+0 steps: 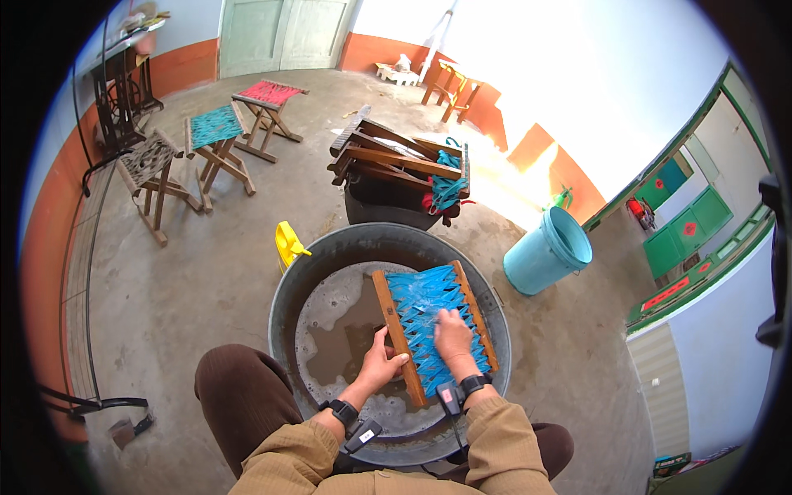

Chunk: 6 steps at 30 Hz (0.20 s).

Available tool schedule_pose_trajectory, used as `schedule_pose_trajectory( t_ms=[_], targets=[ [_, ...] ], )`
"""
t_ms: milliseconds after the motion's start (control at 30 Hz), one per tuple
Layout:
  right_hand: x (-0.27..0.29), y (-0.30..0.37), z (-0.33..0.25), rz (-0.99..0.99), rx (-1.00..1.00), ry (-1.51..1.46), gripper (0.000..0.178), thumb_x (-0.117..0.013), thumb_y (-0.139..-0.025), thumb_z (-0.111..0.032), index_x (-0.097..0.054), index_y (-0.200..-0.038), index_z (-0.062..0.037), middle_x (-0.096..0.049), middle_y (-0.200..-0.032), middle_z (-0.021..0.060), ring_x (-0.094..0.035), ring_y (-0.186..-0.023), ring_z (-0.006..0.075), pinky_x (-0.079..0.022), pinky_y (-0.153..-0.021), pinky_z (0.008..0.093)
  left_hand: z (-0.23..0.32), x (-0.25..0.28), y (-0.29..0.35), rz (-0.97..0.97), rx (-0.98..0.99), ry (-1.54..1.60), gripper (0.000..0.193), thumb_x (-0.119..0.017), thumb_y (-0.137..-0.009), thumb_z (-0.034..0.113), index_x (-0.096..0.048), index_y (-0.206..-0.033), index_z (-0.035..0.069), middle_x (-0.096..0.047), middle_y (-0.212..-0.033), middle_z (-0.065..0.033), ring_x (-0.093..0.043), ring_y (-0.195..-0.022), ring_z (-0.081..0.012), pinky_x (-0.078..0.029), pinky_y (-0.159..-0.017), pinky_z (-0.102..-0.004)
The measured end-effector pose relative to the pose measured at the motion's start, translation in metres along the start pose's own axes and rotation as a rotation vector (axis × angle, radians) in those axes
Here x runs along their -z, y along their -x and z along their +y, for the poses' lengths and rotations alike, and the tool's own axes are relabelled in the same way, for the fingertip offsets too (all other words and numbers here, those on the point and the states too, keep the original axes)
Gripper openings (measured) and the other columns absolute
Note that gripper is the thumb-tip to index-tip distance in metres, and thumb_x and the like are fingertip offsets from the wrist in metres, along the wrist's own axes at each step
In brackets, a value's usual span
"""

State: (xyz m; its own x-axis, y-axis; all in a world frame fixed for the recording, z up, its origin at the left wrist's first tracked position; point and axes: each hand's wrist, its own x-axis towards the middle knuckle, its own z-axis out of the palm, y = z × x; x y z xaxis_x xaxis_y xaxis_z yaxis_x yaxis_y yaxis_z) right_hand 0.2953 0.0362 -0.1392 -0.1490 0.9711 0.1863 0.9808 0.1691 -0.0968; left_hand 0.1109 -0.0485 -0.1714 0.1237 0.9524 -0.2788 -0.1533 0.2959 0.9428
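A folding stool [429,351] with a blue woven strap seat and two wooden rails lies tilted over a wide grey metal tub [285,305]. My left hand [381,363] grips its left wooden rail, thumb on top. My right hand [454,337] is closed and pressed on the blue webbing; whatever it may hold is hidden under the fingers. Whitish suds show on the straps beside it. Murky brown water [338,330] with foam lies in the tub, and the stool's legs are out of sight below the seat.
Beyond the tub, folded wooden stools [396,157] are piled on a dark bin [388,202]. A yellow bottle [289,245] stands at the tub's left rim. On the right is a blue bucket [536,260]. Three opened stools, including a teal one [216,125], stand far left.
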Motion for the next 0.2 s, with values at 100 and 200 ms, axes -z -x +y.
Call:
schedule_pose_trajectory(
  t_ms=[100,200],
  targets=[
    [0.013,-0.008,0.011,0.010,-0.069,0.031,0.018,-0.068,-0.086,-0.016,-0.058,-0.100,-0.0109,-0.061,-0.101,0.0137,-0.067,-0.089,0.0369,-0.055,-0.073,0.0490,-0.003,-0.001,-0.001,0.030,0.008,0.018,0.085,-0.069,-0.090,0.008,-0.015,-0.156,0.014,-0.069,-0.096,-0.0125,-0.068,-0.077,-0.0175,-0.056,-0.064,-0.0317],
    [0.009,-0.015,-0.012,0.003,-0.041,-0.065,0.025,-0.070,-0.086,-0.019,-0.058,-0.106,-0.0102,-0.062,-0.104,0.0142,-0.067,-0.092,0.0373,-0.055,-0.076,0.0493,-0.012,0.000,-0.007,0.015,0.014,0.010,0.084,-0.069,-0.090,0.011,-0.016,-0.156,0.014,-0.069,-0.101,-0.0144,-0.069,-0.080,-0.0191,-0.058,-0.069,-0.0348]
  ],
)
